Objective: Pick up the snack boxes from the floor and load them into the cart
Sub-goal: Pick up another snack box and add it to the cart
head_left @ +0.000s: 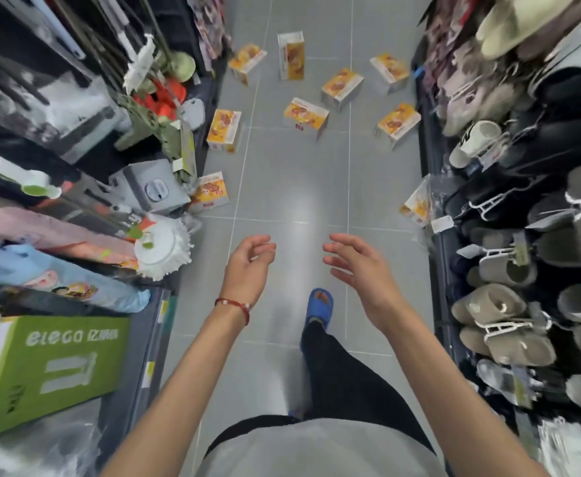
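Observation:
Several orange-and-white snack boxes lie scattered on the grey tiled aisle floor ahead. The nearest box (210,193) leans by the left shelf base, another box (415,205) sits by the right shelf, and one box (305,116) lies mid-aisle; more lie farther back. My left hand (250,261) and my right hand (354,261) are held out in front of me above the floor, fingers loosely curled, holding nothing. Both hands are well short of the boxes. No cart is in view.
Left shelves carry mops (163,249), a grey bucket (151,191), rolled mats and a green carton (51,370). Right shelves (523,297) hold hanging slippers. My foot in a blue sandal (320,306) steps on the aisle floor (292,173) between the shelves.

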A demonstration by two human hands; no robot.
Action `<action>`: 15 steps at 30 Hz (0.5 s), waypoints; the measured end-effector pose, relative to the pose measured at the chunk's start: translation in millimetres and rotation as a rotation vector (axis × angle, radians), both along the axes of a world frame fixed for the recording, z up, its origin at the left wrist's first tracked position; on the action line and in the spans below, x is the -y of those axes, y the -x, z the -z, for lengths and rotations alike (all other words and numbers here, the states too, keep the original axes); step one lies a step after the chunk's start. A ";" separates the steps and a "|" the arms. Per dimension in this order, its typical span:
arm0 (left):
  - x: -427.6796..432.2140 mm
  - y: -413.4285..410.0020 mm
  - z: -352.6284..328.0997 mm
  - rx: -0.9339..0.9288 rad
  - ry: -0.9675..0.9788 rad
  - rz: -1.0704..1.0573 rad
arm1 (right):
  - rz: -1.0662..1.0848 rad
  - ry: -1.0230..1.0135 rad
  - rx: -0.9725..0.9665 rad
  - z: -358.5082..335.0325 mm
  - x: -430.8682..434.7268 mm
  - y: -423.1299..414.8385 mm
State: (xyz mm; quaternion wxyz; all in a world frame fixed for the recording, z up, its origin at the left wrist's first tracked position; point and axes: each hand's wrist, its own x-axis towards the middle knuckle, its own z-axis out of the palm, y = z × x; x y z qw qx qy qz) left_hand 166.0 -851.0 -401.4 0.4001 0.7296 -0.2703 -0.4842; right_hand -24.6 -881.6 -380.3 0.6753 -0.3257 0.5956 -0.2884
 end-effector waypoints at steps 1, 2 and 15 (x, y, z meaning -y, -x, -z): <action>28.1 -1.7 -0.3 -0.003 -0.007 0.004 | 0.001 0.001 0.006 0.5 27.3 -4.8; 54.7 -2.3 -2.0 -0.012 -0.019 0.011 | 0.002 -0.006 0.006 0.2 52.5 -8.9; 323.6 -68.9 -2.3 -0.094 -0.043 -0.062 | -0.071 -0.031 -0.038 -0.1 336.2 -89.0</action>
